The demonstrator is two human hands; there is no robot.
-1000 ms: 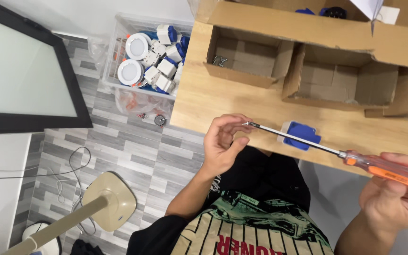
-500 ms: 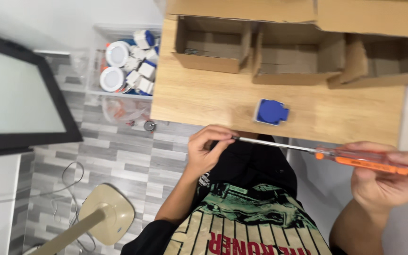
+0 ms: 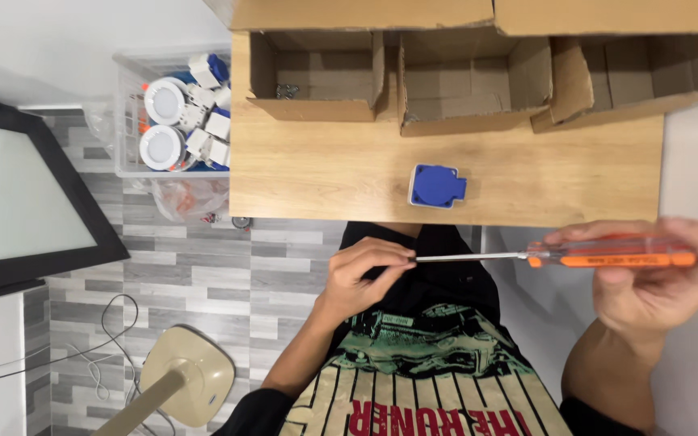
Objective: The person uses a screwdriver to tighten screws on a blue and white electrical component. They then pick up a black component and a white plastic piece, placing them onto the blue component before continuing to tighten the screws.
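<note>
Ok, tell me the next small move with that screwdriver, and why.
Probably bring the screwdriver forward over the wooden table to the blue socket block. The right hand grips the orange handle, the left hand pinches the shaft's tip above the lap, and the blue block lies alone on the table, untouched; whether the fingers hold a screw cannot be told.

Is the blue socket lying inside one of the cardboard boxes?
No, the blue socket lies on the bare wooden table, in front of the cardboard boxes.

Socket box [image 3: 437,185] on table [image 3: 317,173]; cartons [image 3: 317,74] behind; bin [image 3: 173,113] left; screwdriver [image 3: 555,257] between hands.
</note>
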